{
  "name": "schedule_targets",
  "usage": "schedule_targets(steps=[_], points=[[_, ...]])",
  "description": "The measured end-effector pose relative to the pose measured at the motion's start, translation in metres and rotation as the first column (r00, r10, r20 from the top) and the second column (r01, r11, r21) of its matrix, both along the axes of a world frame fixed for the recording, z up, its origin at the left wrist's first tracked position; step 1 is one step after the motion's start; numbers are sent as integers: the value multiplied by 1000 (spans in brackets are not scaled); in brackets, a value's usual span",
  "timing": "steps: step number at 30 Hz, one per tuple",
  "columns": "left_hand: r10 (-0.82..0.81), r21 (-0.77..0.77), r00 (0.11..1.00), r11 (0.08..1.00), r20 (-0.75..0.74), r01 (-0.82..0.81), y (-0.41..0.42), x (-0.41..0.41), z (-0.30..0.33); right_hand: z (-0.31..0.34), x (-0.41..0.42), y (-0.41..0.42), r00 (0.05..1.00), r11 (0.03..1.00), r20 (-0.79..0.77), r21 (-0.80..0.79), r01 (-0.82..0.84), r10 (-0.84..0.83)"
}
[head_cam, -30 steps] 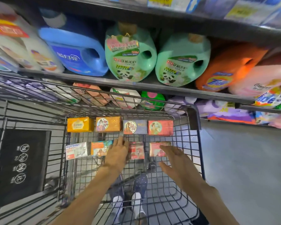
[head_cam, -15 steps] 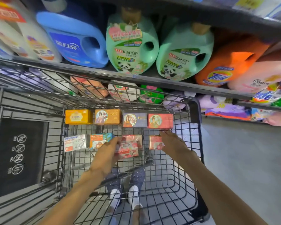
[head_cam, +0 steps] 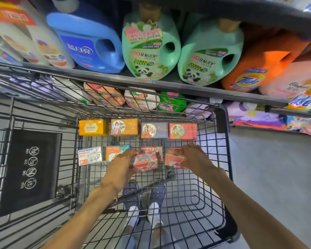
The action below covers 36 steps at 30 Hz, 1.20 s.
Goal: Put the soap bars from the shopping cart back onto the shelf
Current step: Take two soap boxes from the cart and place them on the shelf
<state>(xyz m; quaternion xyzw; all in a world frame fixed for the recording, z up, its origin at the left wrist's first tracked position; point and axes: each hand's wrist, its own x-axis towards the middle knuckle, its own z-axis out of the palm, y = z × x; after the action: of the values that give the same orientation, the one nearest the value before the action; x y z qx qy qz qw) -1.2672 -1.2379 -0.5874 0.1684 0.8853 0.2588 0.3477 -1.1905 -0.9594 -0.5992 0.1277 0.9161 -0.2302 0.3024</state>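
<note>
Several boxed soap bars lie in two rows on the wire floor of the shopping cart [head_cam: 223,159]. The far row holds a yellow box [head_cam: 93,127], an orange box [head_cam: 124,126], a blue-grey box [head_cam: 154,130] and a red box [head_cam: 183,131]. The near row has a white box [head_cam: 90,155] and an orange-teal box [head_cam: 115,151]. My left hand [head_cam: 123,165] is shut on a pink soap box [head_cam: 145,163], lifted and tilted above another pink box [head_cam: 152,150]. My right hand [head_cam: 196,157] grips a pink-red soap box [head_cam: 174,157] at the row's right end.
Beyond the cart a shelf [head_cam: 169,83] carries large detergent jugs: blue [head_cam: 90,42], two green [head_cam: 149,45], orange [head_cam: 262,63]. A lower shelf holds refill pouches [head_cam: 258,119]. A black child-seat flap [head_cam: 31,171] stands at the cart's left. Grey floor lies to the right.
Both hands reached forward into the near row. My left hand closed on a pink box and raised it; my right hand closed on the rightmost pink-red box.
</note>
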Motion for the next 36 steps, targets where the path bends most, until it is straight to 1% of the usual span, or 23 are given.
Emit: schedule_targets(steps=[2,4,6,8,10,11,12,13,15,16,18,20,22,23,24,25,26,27,28,30,32,34,36], points=[[-17,2,1000,1000,-15,17,-1,-2,5,12,-1,-2,999,999,27,-39,26,-25],[-33,2,999,999,-24,33,-1,-4,16,19,4,1,999,999,37,-34,41,-40],[-56,11,998,998,-12,56,1,-7,29,37,2,2,997,996,-32,-59,66,-68],[-85,22,996,996,-16,85,6,-14,48,64,3,4,985,982,-90,-132,133,-145],[-116,14,991,993,-66,117,11,-21,71,93,3,10,977,970,-108,-184,160,-182],[-133,17,987,991,-91,135,15,-26,83,109,4,15,965,948,-110,-240,207,-239],[-158,24,982,987,-102,161,20,-31,98,126,4,18,958,947,-155,-253,198,-242],[-186,30,973,981,-139,191,24,-36,112,142,5,22,952,949,-165,-229,216,-256],[-161,87,978,981,-135,173,33,-45,147,180,5,30,947,956,-174,-159,245,-272],[-183,81,967,977,-175,200,39,-50,166,198,7,34,947,963,-188,-120,239,-259],[-204,98,961,969,-184,225,52,-54,210,243,16,43,935,965,-241,-99,243,-260],[-205,171,960,956,-192,239,63,-54,258,292,31,50,906,955,-305,-93,280,-295],[-187,224,948,943,-259,247,80,-54,293,343,49,58,879,943,-346,-71,326,-330],[-238,259,933,915,-269,308,89,-49,317,367,61,63,868,942,-373,-60,330,-327],[-260,279,928,901,-265,332,100,-45,338,387,73,71,848,935,-407,-54,349,-340],[-286,284,903,880,-319,380,108,-40,357,408,87,76,824,928,-437,-78,364,-360],[-325,267,854,851,-406,451,117,-31,378,428,102,82,804,919,-454,-108,379,-384],[-315,249,832,852,-457,460,131,-26,398,446,118,90,782,905,-465,-124,408,-416],[-340,222,765,822,-546,524,150,-24,412,465,133,98,760,891,-480,-114,440,-437],[-409,287,735,732,-541,618,185,-16,434,497,166,110,709,861,-519,-116,496,-478],[-505,260,678,665,-535,700,219,0,455,520,202,126,664,835,-546,-133,534,-512],[-539,278,652,617,-533,736,253,29,485,538,241,144,626,801,-560,-118,587,-542],[-575,253,602,572,-554,780,291,60,504,552,283,165,589,765,-578,-99,636,-564]])
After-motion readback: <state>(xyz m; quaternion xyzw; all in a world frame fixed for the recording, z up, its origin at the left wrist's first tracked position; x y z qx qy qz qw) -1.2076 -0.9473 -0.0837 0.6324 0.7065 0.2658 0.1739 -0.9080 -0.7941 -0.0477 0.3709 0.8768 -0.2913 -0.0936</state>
